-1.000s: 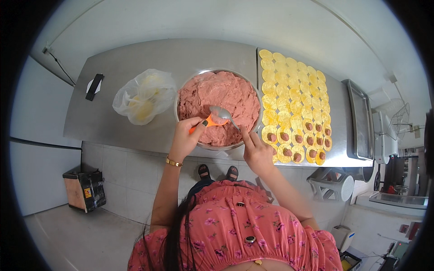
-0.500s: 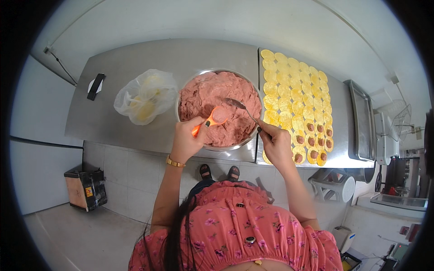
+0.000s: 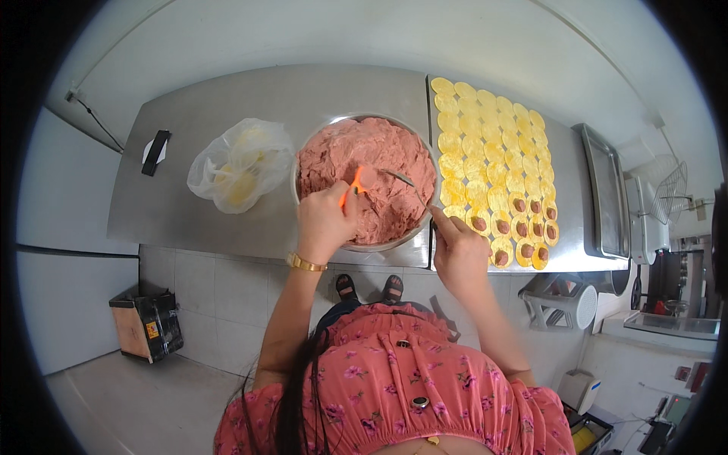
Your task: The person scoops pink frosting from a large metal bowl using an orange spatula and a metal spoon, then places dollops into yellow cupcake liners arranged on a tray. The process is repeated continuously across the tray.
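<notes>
A large metal bowl [image 3: 296,176] of pink ground meat [image 3: 345,148] stands on the steel table before me. My left hand [image 3: 327,220] is closed round an orange scoop [image 3: 354,186], its head over the meat and tilted toward the spoon. In my right hand [image 3: 461,254], at the bowl's right rim, I grip a metal spoon [image 3: 399,177] by its thin handle. The spoon's head is close to the scoop, over the meat. To the right lie rows of round yellow wrappers [image 3: 472,145]; several near ones carry a small lump of meat [image 3: 502,227].
Left of the bowl lies a clear plastic bag [image 3: 239,165] with yellow things inside. A black strap-like object [image 3: 155,153] is at the table's left end. Beyond the wrappers sits a metal tray [image 3: 607,193]. On the floor are a box [image 3: 145,324] and a grey stool [image 3: 557,299].
My left hand has turned the scoop more upright and moved slightly right and up. The spoon has shifted a little over the meat. A lump-topped wrapper beside my right hand now shows.
</notes>
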The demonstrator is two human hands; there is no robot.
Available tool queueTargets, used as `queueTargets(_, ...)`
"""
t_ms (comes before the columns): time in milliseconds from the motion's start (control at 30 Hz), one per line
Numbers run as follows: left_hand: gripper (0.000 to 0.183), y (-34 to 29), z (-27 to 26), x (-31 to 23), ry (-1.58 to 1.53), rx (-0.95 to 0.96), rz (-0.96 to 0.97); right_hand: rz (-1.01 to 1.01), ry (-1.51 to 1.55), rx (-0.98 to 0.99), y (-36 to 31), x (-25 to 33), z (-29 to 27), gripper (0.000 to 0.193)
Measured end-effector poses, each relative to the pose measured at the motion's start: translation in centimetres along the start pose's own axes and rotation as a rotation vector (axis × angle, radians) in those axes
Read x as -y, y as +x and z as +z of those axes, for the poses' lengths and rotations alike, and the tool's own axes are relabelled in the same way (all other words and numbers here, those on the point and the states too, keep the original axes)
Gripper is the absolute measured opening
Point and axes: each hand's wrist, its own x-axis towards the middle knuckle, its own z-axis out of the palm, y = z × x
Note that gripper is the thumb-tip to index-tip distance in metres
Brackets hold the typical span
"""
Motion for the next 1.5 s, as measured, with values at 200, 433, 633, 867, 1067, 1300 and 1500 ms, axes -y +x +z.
queueTargets(200, 0.016, 0.3, -1.0, 1.1, -0.068, 0.066, -0.103, -0.013, 0.040, -0.005, 0.5, 0.2, 1.6, 0.034)
queueTargets(433, 0.015, 0.4, -1.4, 1.7, -0.136, 0.058, -0.086, -0.239, -0.161, 0.056, 1.3, 1.3, 2.6, 0.047)
queueTargets(633, 0.017, 0.6, -1.4, 1.4, -0.153, 0.082, -0.090, -0.359, -0.290, 0.127, 2.4, 0.1, 0.8, 0.050)
queueTargets(867, 0.015, 0.5, -1.1, -0.6, -0.041, -0.001, 0.088, -0.363, -0.281, 0.129, 3.5, -1.3, -1.5, 0.046)
queueTargets(1067, 0.012, -0.4, -1.0, -2.7, 0.164, 0.017, 0.119, 0.194, 0.335, 0.461, 4.3, -3.4, -1.8, 0.020)
queueTargets(1300, 0.012, -2.0, -0.1, -5.0, 0.186, 0.027, 0.072, 0.815, 1.490, 0.578, 2.3, -7.2, -3.2, 0.017)
queueTargets(1500, 0.011, 0.2, 3.4, -10.0, 0.022, -0.062, 0.021, 0.500, 0.876, 0.351, -0.1, -10.7, -4.0, 0.015)
